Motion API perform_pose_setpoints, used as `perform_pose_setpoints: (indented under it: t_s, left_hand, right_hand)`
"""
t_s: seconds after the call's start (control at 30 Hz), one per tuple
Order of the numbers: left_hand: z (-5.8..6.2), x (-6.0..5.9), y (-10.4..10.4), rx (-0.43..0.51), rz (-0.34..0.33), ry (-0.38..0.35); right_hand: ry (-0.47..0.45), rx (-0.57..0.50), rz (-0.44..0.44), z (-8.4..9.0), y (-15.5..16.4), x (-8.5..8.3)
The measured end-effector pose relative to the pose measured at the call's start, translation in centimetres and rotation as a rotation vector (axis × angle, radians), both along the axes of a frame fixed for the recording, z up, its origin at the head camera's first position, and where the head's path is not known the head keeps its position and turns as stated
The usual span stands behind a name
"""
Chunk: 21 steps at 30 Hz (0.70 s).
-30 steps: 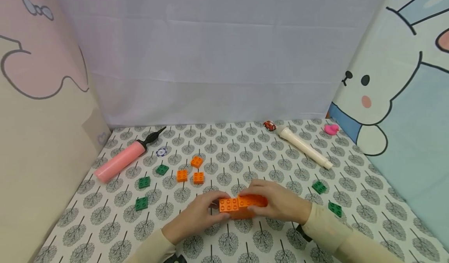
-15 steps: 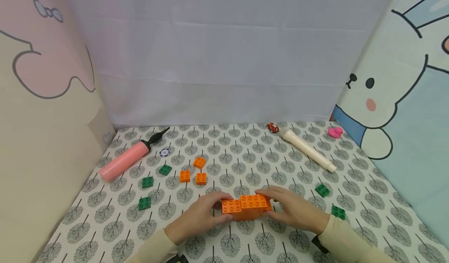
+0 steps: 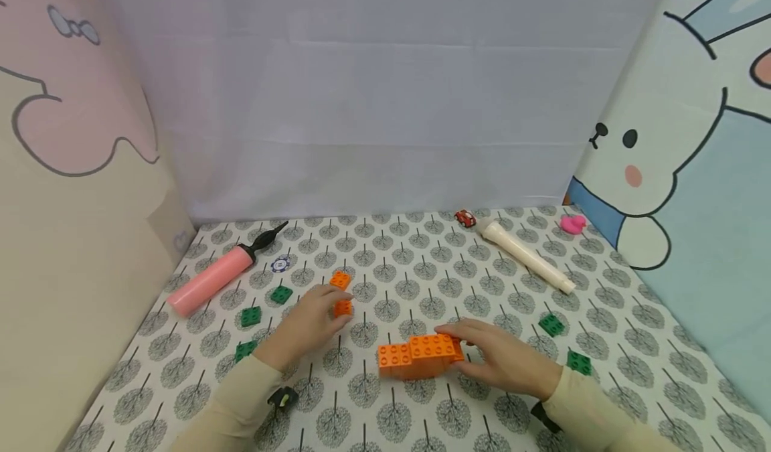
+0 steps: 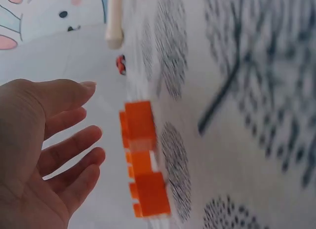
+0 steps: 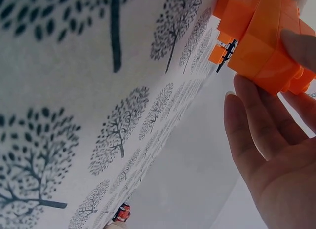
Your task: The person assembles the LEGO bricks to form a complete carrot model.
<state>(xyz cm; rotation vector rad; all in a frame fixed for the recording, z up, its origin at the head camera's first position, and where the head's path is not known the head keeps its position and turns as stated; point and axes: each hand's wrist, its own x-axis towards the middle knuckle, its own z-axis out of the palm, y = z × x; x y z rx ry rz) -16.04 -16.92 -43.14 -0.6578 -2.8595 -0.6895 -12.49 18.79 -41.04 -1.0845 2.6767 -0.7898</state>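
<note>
Head view, orange studded brick stack (image 3: pixel 419 355), stepped

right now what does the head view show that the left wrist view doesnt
Only the head view shows the right hand holding the joined orange block stack, the green bricks, the pink pump and the pink duck. Only the left wrist view shows the left hand's palm side, its fingers straight and apart from the bricks. Both show the left hand open beside the loose orange bricks, plus the white tube and the red toy car farther off.
</note>
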Motion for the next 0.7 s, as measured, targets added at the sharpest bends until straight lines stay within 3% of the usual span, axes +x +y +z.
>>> perform_pose_setpoints:
  t_s: [0.17,0.47,0.57,0.7]
  left_hand:
    - [-0.6,-1.0,-0.8,-0.100,0.020,0.012]
    - [-0.8,-1.1,-0.6,-0.168,0.048,0.019]
    - [-0.6,-1.0,-0.3,-0.121,0.039,0.001]
    - [0.2,-0.1,0.8,0.021,0.001,-0.028]
  right_hand:
    - [0.005,0.000,0.022,0.1,-0.3,0.0]
    - [0.043,-0.015,0.021,0.1,-0.3,0.0]
    - [0.042,-0.021,0.020,0.1,-0.2,0.0]
    - [0.031,-0.021,0.013,-0.1,-0.1,0.0]
